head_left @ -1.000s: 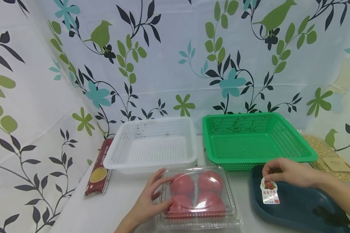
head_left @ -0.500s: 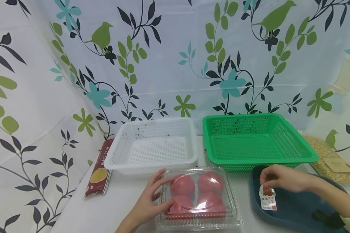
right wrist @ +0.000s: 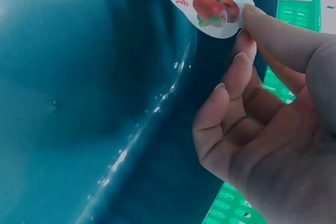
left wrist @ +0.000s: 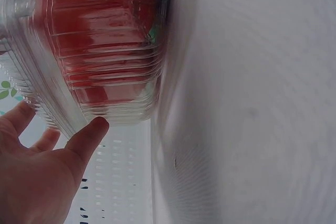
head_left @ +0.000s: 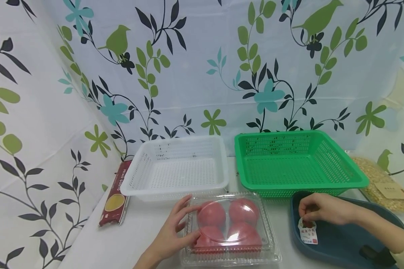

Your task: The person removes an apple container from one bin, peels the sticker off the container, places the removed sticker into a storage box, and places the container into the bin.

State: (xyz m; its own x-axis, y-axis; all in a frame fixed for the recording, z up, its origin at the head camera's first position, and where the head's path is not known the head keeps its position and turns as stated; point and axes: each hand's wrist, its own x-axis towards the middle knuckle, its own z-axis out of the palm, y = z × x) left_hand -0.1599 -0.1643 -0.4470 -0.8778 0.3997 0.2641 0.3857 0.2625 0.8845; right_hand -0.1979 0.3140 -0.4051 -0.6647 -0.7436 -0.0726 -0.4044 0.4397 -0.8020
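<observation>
A clear plastic clamshell box [head_left: 272, 246] with several round red fruits, probably tomatoes, stands closed at the front middle of the table. My left hand [head_left: 173, 233] rests against its left side, thumb and fingers spread and mostly straight; the left wrist view shows the thumb [left wrist: 94, 132] touching the ridged edge. Over the dark blue tray [head_left: 343, 239], my right hand [head_left: 330, 209] pinches a white fruit-shaped sticker [head_left: 308, 233] by its top between thumb and index finger. In the right wrist view, the sticker [right wrist: 215, 9] shows printed red fruit and red characters.
Behind the box sit a white basket [head_left: 178, 192] and a green basket [head_left: 299, 185]. A red pasta packet [head_left: 114, 201] lies left. A bag of yellow kernels [head_left: 373, 170] lies right. Something black [head_left: 378, 256] is at the tray's front right. Patterned cloth [head_left: 188, 74] hangs behind.
My right hand has moved slightly toward me and left over the tray, lowering the sticker. My left hand and the box have stayed in place.
</observation>
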